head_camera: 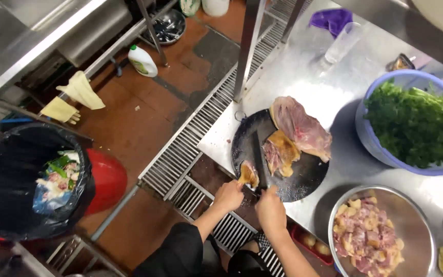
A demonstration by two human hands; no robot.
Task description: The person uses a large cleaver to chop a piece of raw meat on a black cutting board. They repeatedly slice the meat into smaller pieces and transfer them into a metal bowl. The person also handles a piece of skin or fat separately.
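A round black cutting board (303, 179) lies on the steel table (308, 77). On it rest a large raw chicken piece (301, 125), a smaller one (280, 153) and a small yellow-skinned piece (248, 174). My left hand (228, 196) holds that small piece at the board's near edge. My right hand (269, 208) grips the handle of a dark cleaver (259, 161), whose blade lies on the board between the small piece and the middle one.
A steel bowl (416, 220) of chopped raw chicken sits to the right. A blue basin (370, 138) holds green herbs. A black-lined trash bin (6, 174) and a red bin (107, 179) stand on the left floor. Metal floor grating (190, 138) runs beside the table.
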